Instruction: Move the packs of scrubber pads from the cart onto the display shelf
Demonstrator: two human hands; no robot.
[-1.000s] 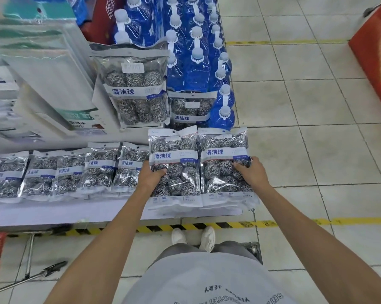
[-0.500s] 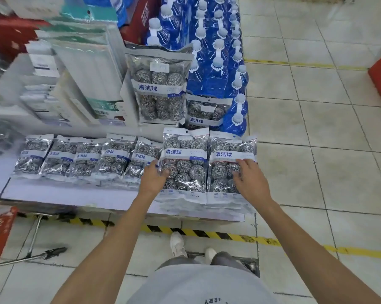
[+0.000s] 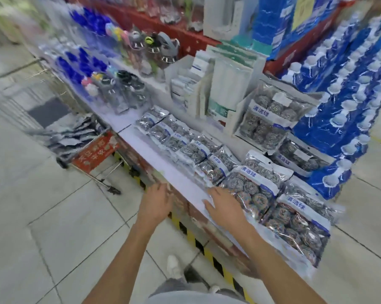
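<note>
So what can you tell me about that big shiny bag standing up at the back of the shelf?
The big bag is clear plastic, packed with round silvery wire scrubber balls. A white band with blue writing crosses its front, and a small white sticker sits near the top. It stands tilted, leaning back in a white cardboard holder on the shelf, beside blue bottles. No hand touches it.

Scrubber packs [image 3: 209, 150] in row on shelf [image 3: 163, 165]; cart [image 3: 53, 119] w/ more packs left of it.
</note>
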